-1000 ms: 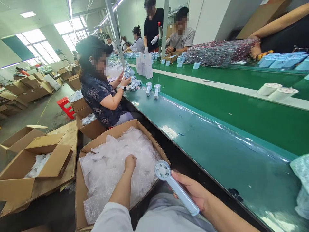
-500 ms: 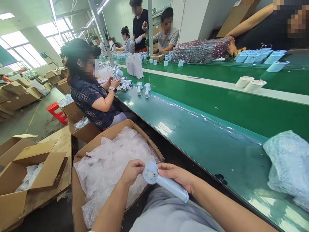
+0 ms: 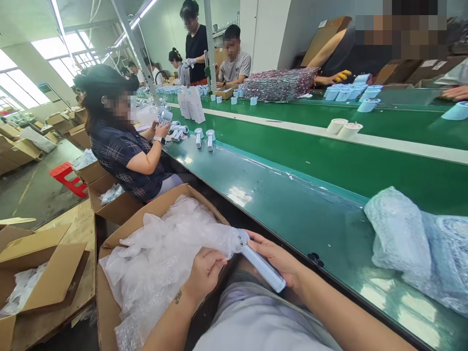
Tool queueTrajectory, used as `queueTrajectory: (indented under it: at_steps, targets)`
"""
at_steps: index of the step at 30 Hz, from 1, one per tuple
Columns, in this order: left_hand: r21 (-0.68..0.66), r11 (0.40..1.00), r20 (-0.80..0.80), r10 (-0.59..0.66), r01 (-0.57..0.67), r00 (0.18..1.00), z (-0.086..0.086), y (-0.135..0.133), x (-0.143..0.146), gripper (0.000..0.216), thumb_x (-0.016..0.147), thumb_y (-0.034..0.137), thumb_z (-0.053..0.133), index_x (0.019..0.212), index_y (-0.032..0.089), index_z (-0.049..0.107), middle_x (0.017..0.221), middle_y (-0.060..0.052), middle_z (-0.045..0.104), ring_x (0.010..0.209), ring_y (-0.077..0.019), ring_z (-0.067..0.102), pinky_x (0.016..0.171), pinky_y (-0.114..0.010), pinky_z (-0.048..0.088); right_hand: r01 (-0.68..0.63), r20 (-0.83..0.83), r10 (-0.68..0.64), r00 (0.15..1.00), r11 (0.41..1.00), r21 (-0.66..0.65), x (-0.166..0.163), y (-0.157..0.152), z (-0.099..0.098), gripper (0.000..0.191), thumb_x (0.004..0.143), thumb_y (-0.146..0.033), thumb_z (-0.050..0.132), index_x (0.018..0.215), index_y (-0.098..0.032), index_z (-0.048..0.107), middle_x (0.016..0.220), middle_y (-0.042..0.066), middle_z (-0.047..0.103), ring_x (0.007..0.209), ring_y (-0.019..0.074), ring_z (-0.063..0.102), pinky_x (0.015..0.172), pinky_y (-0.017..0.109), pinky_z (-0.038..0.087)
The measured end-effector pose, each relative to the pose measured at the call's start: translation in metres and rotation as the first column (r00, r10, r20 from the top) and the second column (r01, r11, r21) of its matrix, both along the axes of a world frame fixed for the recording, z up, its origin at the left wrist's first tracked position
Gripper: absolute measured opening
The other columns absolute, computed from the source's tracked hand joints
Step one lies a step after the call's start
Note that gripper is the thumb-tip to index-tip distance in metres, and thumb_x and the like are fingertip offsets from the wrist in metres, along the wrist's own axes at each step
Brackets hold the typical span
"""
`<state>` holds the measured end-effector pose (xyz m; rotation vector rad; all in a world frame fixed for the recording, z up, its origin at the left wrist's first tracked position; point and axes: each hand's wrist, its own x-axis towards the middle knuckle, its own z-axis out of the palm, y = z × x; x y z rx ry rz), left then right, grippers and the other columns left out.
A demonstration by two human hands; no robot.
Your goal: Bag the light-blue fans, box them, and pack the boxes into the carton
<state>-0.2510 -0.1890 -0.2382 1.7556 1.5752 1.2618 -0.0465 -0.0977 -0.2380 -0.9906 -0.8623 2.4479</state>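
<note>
Head view: fan (image 3: 262, 267), gripped by right hand (image 3: 276, 258), now enters bag (image 3: 204, 236) pinched by left hand (image 3: 204, 273).

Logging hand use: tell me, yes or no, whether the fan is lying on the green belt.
No. The right hand holds the fan over the lap, beside the cardboard box, off the green belt.

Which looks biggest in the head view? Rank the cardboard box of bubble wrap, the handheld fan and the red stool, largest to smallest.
1. Cardboard box of bubble wrap, by far the largest.
2 and 3. Handheld fan and red stool take up similar space; the fan is close in the right hand, the stool far off, so no ranking.
</note>
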Motion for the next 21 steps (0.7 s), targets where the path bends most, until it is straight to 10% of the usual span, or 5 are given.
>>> queueTrajectory:
  at_steps: [4,8,11,15,21]
  targets:
    - [-0.21,0.945,0.289,0.306,-0.252,0.907,-0.005,0.012,-0.003,0.023,0.089,0.036,0.054,0.079,0.017,0.06,0.07,0.0,0.055,0.068,-0.013,0.049,0.064,-0.024,0.039,-0.175,-0.238,0.16,0.958,0.984,-0.043,0.011,-0.004,-0.002,0.081,0.068,-0.038,0.082,0.134,-0.024,0.037,0.09,0.002,0.064,0.054,0.011,0.06,0.042,0.02,0.048]
    - [-0.309,0.951,0.545,0.175,0.003,0.82,-0.008,0.023,0.009,0.028,0.078,0.042,0.068,0.076,0.015,0.062,0.067,0.001,0.054,0.065,-0.0112,0.047,0.064,-0.023,0.038,-0.266,-0.366,0.242,0.899,0.964,-0.017,0.006,-0.012,-0.007,0.097,0.065,-0.041,0.084,0.141,-0.028,0.024,0.084,-0.001,0.064,0.054,0.013,0.064,0.042,0.017,0.046]
    - [-0.33,0.931,0.731,0.147,0.157,0.667,-0.012,0.022,0.019,0.033,0.07,0.044,0.076,0.073,0.014,0.063,0.064,0.001,0.055,0.063,-0.0109,0.047,0.063,-0.023,0.039,-0.225,-0.297,0.211,0.931,0.974,-0.014,0.0,-0.009,-0.005,0.073,0.068,-0.046,0.081,0.126,-0.022,0.043,0.079,0.001,0.065,0.053,0.0134,0.063,0.041,0.019,0.049]
    - [-0.352,0.936,0.812,0.298,0.013,0.502,-0.014,0.02,0.024,0.036,0.065,0.044,0.079,0.068,0.014,0.058,0.06,0.003,0.052,0.058,-0.0097,0.045,0.06,-0.022,0.038,-0.138,-0.068,0.139,0.988,0.99,0.011,-0.001,-0.007,-0.002,0.046,0.068,-0.044,0.08,0.096,-0.015,0.057,0.07,0.001,0.064,0.05,0.0096,0.057,0.042,0.02,0.05]
    - [-0.094,0.994,0.402,0.091,-0.058,0.911,-0.001,0.01,0.022,0.023,0.088,0.033,0.057,0.073,0.016,0.058,0.07,0.0,0.052,0.068,-0.0127,0.047,0.065,-0.025,0.039,-0.017,0.061,0.022,0.998,0.998,-0.068,0.002,-0.011,-0.006,0.052,0.061,-0.049,0.082,0.091,-0.02,0.053,0.069,-0.002,0.064,0.051,0.0134,0.06,0.039,0.022,0.047]
